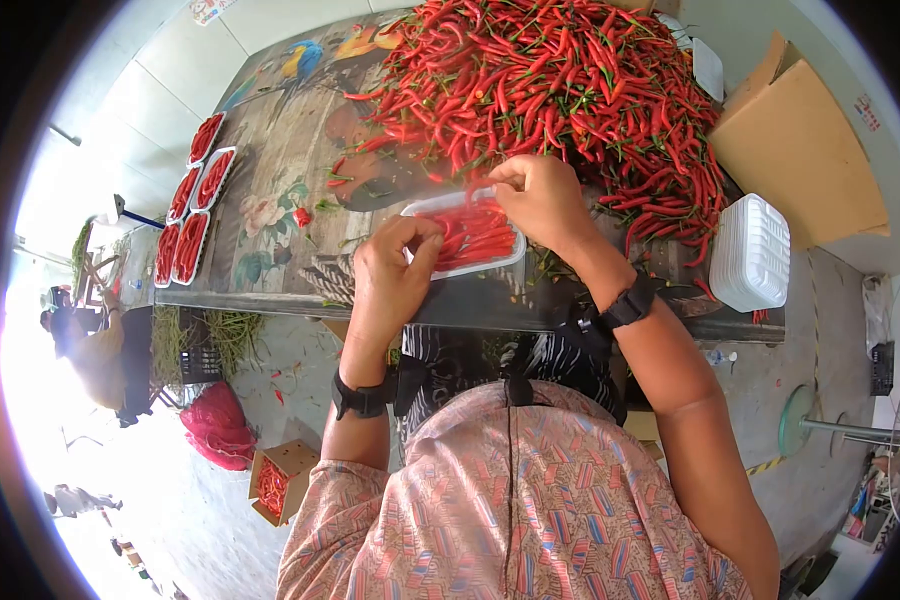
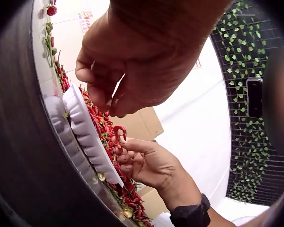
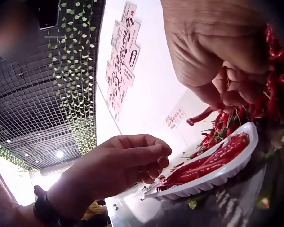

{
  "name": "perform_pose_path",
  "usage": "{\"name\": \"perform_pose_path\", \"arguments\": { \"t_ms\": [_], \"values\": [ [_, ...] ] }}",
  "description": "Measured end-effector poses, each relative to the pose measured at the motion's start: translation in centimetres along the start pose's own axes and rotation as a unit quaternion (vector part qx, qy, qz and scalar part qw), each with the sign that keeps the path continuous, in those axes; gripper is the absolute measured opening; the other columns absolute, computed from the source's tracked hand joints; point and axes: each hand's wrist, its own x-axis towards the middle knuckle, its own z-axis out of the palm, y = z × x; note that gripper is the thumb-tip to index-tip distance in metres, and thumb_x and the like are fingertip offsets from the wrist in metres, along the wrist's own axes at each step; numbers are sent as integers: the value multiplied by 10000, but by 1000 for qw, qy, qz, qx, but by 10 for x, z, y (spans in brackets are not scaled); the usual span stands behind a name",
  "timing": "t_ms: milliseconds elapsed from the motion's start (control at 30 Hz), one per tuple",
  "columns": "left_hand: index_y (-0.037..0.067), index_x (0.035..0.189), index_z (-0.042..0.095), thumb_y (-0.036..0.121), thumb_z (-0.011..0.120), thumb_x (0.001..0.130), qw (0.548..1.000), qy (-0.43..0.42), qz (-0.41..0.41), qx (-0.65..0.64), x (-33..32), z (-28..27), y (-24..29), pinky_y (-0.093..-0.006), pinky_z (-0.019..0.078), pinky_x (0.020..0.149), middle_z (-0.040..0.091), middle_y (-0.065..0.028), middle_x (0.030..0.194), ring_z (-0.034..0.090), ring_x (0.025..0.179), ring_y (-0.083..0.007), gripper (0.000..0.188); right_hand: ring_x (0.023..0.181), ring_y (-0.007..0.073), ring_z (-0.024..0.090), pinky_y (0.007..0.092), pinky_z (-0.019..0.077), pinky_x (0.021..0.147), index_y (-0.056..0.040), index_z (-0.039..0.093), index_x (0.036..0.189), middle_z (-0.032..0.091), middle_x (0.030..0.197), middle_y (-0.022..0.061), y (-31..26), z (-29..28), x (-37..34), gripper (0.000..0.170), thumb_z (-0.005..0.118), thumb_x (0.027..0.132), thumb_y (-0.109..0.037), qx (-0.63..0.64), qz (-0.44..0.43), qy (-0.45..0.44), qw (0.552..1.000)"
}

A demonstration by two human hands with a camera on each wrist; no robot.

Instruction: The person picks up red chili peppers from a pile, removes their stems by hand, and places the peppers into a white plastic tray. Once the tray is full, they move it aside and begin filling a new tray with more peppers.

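A white plastic tray (image 1: 519,256) lies near the table's front edge, filled with red chili peppers (image 1: 475,238) laid lengthwise. Over its right end, my right hand (image 1: 547,205) pinches a single chili (image 3: 199,116) between thumb and fingertips; the pepper's curved end shows in the left wrist view. My left hand (image 1: 392,268) hovers at the tray's left end with loosely bent fingers. Nothing shows between those fingers in the right wrist view. Behind the tray spreads a big heap of loose red chilies (image 1: 540,90) with green stems.
Several filled trays (image 1: 207,190) stand at the table's left end. A stack of white trays (image 1: 752,255) is at the right front corner, with a cardboard box (image 1: 805,150) behind it. Loose stems and a few chilies (image 1: 336,173) are scattered left of the heap.
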Motion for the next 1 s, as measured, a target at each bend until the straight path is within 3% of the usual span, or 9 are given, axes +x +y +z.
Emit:
{"name": "perform_pose_path", "arguments": {
  "t_ms": [33,367,433,533,633,767,833,967,1000],
  "values": [
    [1,952,712,72,697,863,1000,-4,-1,2,1,0,1,-268,433,602,670,-75,812,535,635,-114,114,686,174,696,306,529,654,20,718,952,732,803,147,-1,-2,1,169,667,830,-86,-11,24,-32,999],
    [7,948,710,50,702,849,1000,-9,21,21,4,4,-4,-275,464,628,683,-82,826,573,658,-131,108,641,192,681,326,510,613,5,697,935,705,724,132,6,8,-2,181,687,808,-123,-41,3,-52,998],
    [8,942,708,47,704,847,999,-12,26,33,5,5,-4,-280,481,646,684,-89,849,598,678,-146,103,759,343,687,422,540,700,-40,699,818,692,786,179,5,9,-5,104,694,761,-127,-13,11,-26,1000],
    [14,945,707,57,717,831,998,-23,42,37,6,8,-3,-311,505,684,681,-109,878,641,733,-206,123,733,356,675,430,530,676,-37,697,808,678,762,184,8,8,-9,91,686,772,-120,-23,-10,-20,999],
    [21,951,706,84,732,809,990,-23,101,98,7,11,-3,-364,517,753,680,-133,910,662,825,-290,158,709,366,662,441,515,650,-32,692,792,658,734,193,12,6,-13,91,674,781,-120,-21,-24,-16,999],
    [31,962,711,107,740,792,986,-29,102,126,9,15,6,-410,508,804,684,-148,930,650,890,-342,188,699,371,655,450,505,634,-29,686,777,648,723,199,10,3,-16,100,664,788,-126,-29,-19,-25,999],
    [39,963,717,104,733,791,984,-37,110,139,10,16,6,-422,501,825,689,-147,945,643,909,-347,184,613,219,648,335,505,621,-2,701,871,667,682,120,10,1,-17,119,682,829,-111,-68,-25,-45,996],
    [46,968,722,92,726,790,982,-45,109,147,12,17,7,-422,497,833,692,-141,949,638,923,-344,184,603,218,647,344,500,606,-14,705,882,656,666,119,10,1,-18,109,677,833,-107,-72,-28,-37,996],
    [46,967,722,89,725,790,983,-45,104,145,12,18,7,-421,494,840,692,-139,950,637,931,-342,181,668,290,654,395,507,628,-37,704,856,662,715,150,7,1,-18,96,676,815,-119,-58,-24,-28,998]
  ]
}}
